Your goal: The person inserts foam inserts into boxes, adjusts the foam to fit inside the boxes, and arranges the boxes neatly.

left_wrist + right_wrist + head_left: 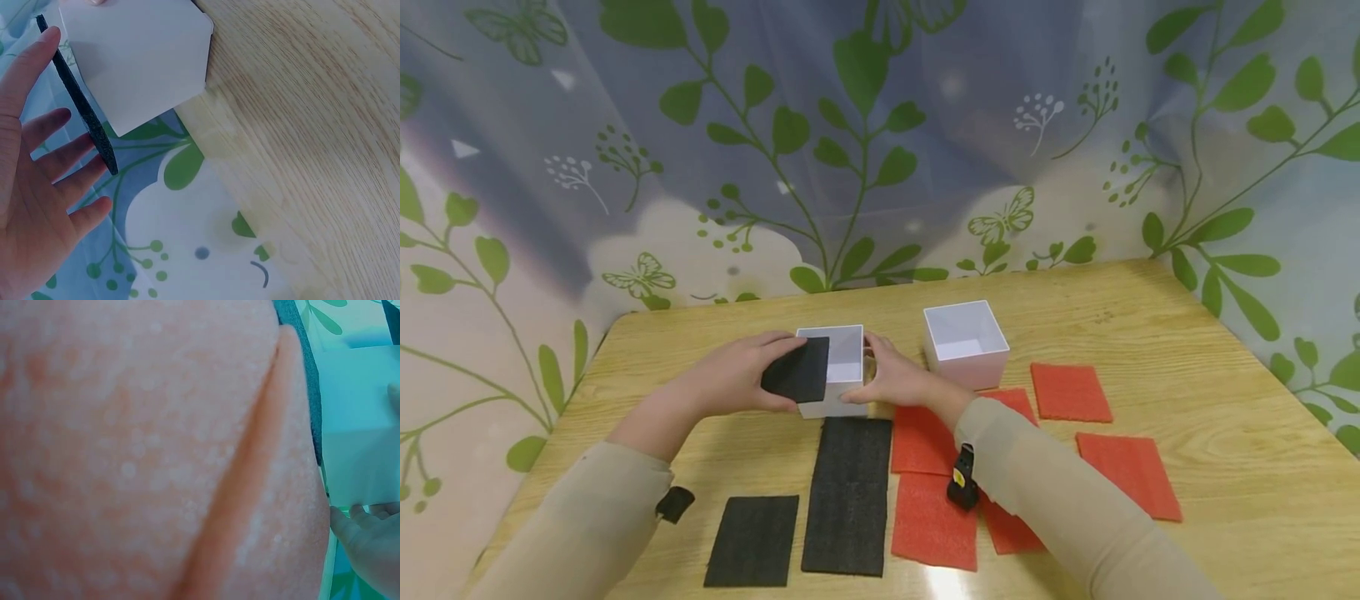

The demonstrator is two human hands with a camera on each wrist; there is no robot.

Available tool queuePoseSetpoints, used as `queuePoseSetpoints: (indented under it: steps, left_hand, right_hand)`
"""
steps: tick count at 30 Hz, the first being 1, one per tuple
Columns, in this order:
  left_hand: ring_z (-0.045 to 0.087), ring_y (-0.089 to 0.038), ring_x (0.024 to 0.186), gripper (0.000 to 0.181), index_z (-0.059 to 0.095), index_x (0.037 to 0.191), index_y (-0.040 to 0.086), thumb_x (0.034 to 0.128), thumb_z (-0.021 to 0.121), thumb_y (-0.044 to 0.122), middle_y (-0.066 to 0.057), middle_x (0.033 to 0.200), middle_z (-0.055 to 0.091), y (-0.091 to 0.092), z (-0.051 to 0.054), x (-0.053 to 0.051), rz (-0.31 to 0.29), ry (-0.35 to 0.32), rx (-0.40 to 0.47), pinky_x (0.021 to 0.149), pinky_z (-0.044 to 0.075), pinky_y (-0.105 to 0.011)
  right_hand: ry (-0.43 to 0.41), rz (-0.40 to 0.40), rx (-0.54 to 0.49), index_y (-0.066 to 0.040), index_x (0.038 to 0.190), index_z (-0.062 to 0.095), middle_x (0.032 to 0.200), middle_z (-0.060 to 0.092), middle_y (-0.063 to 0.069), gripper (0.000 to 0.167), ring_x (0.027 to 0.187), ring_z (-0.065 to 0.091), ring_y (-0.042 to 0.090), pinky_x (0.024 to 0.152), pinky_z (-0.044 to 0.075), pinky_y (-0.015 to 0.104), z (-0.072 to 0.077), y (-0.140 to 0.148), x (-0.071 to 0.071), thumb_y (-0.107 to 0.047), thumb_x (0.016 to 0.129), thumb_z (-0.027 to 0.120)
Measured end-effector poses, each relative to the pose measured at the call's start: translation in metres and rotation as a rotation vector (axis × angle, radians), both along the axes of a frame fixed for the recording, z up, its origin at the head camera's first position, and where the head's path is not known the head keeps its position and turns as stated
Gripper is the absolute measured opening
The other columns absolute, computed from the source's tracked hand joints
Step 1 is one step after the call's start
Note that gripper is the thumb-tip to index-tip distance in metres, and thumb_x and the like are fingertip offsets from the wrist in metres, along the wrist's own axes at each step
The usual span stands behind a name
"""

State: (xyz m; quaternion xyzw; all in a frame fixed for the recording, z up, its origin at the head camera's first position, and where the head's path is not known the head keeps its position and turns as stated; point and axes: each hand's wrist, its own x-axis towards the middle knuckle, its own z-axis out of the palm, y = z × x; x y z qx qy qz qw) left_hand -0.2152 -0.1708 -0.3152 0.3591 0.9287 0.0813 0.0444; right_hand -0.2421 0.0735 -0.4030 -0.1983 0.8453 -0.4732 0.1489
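In the head view, my left hand [733,375] pinches a black square pad [805,375] by its edges, over the left part of a white open box [831,407]. The left wrist view shows the thumb at one end of the thin pad [81,103] and fingertips at the other, beside the box [140,62]. My right hand [897,375] holds the box from its right side, thumb at the front and fingers farther back. Blurred skin fills most of the right wrist view, with part of the box [362,456] at its right.
A second white open box [968,367] stands to the right on the wooden table [1240,467]. Black pads [847,500] lie in front, another black square [752,542] left of them. Several red squares [934,521] lie under and around the right forearm. A leaf-patterned curtain [880,208] hangs behind.
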Motion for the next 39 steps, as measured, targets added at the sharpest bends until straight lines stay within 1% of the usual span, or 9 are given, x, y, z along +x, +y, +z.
queuePoseSetpoints:
  steps: [7, 10, 14, 19, 21, 29, 35, 39]
  left_hand:
    - [0.044, -0.036, 0.122, 0.087, 0.04, 0.142, 0.006, 0.0724, 0.078, 0.042, -0.019, 0.139, 0.041, 0.002, 0.001, -0.002, 0.018, -0.018, -0.009, 0.096, 0.039, -0.049]
    - [0.044, -0.036, 0.122, 0.088, 0.039, 0.142, 0.005, 0.0727, 0.078, 0.041, -0.019, 0.139, 0.042, 0.002, 0.001, -0.004, 0.011, -0.012, -0.002, 0.096, 0.039, -0.05]
    - [0.045, -0.036, 0.121, 0.088, 0.039, 0.142, 0.005, 0.0722, 0.079, 0.041, -0.019, 0.138, 0.043, 0.003, 0.001, -0.004, 0.0, 0.006, 0.006, 0.095, 0.04, -0.049]
    - [0.046, -0.036, 0.121, 0.087, 0.039, 0.142, 0.006, 0.0732, 0.078, 0.042, -0.019, 0.138, 0.043, 0.005, 0.002, -0.005, 0.006, 0.007, -0.003, 0.095, 0.04, -0.049]
    - [0.045, -0.036, 0.122, 0.087, 0.039, 0.142, 0.006, 0.0736, 0.077, 0.043, -0.019, 0.139, 0.042, 0.006, 0.002, -0.005, 0.008, 0.005, -0.005, 0.095, 0.04, -0.049]
    - [0.045, -0.036, 0.122, 0.085, 0.041, 0.141, 0.006, 0.073, 0.078, 0.042, -0.019, 0.138, 0.043, 0.009, 0.001, -0.008, 0.005, -0.003, 0.009, 0.095, 0.04, -0.049]
    - [0.045, -0.035, 0.122, 0.085, 0.041, 0.141, 0.006, 0.0733, 0.078, 0.042, -0.018, 0.139, 0.042, 0.01, 0.001, -0.009, 0.021, -0.01, -0.006, 0.096, 0.04, -0.049]
    - [0.045, -0.034, 0.122, 0.085, 0.04, 0.142, 0.007, 0.0735, 0.077, 0.042, -0.017, 0.139, 0.041, 0.011, 0.002, -0.009, 0.031, -0.025, -0.015, 0.095, 0.041, -0.048]
  right_hand:
    - [0.021, 0.012, 0.007, -0.011, 0.145, 0.019, 0.134, 0.033, 0.009, 0.1, 0.127, 0.035, 0.025, 0.099, 0.037, 0.039, 0.002, -0.001, 0.0, -0.027, 0.07, 0.082]
    - [0.035, 0.026, -0.004, -0.011, 0.142, 0.023, 0.131, 0.035, 0.009, 0.096, 0.125, 0.036, 0.025, 0.098, 0.037, 0.04, 0.002, -0.001, -0.002, -0.026, 0.07, 0.083]
    - [0.029, 0.047, -0.04, -0.011, 0.139, 0.026, 0.129, 0.036, 0.008, 0.091, 0.123, 0.037, 0.025, 0.098, 0.038, 0.04, 0.004, -0.002, -0.002, -0.023, 0.069, 0.083]
    - [0.004, 0.095, -0.12, -0.011, 0.138, 0.027, 0.128, 0.04, 0.008, 0.087, 0.121, 0.039, 0.025, 0.099, 0.037, 0.041, 0.006, -0.002, -0.002, -0.015, 0.07, 0.083]
    - [-0.001, 0.105, -0.135, -0.011, 0.137, 0.027, 0.127, 0.041, 0.008, 0.087, 0.119, 0.04, 0.025, 0.098, 0.037, 0.042, 0.006, -0.002, -0.002, -0.014, 0.07, 0.082]
    - [-0.04, 0.098, -0.099, -0.014, 0.137, 0.027, 0.126, 0.043, 0.004, 0.085, 0.113, 0.043, 0.02, 0.095, 0.04, 0.036, 0.006, 0.0, -0.002, -0.018, 0.071, 0.082]
    - [-0.046, 0.094, -0.064, -0.015, 0.14, 0.024, 0.129, 0.041, 0.003, 0.09, 0.115, 0.042, 0.02, 0.096, 0.04, 0.035, 0.008, -0.002, 0.0, -0.021, 0.071, 0.082]
    - [-0.047, 0.088, -0.045, -0.016, 0.142, 0.021, 0.131, 0.04, 0.004, 0.093, 0.117, 0.042, 0.02, 0.096, 0.039, 0.036, 0.007, -0.002, -0.001, -0.023, 0.071, 0.082]
